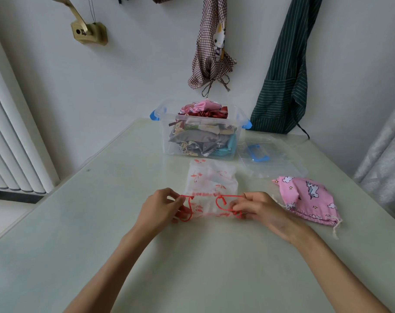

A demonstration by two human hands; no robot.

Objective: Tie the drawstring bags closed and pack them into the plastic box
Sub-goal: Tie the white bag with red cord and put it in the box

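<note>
Our left hand (162, 205): fingers pinched shut on the red drawstring (223, 205) loop at the bag's left end.
Our right hand (258, 207): pinching the cord's right loop, pulled outward.
White bag (211, 181): flat on the table (79, 222) between our hands, mouth toward us.
Pink bag (307, 197): right, just beside it.
Lid (271, 159): further back, lying flat.
Plastic box (201, 134): farthest, heaped with folded bags.

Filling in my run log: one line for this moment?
step: cinching | left hand, right hand: pulling red drawstring | white bag: on table | pink bag: waiting | plastic box: part-filled
</note>
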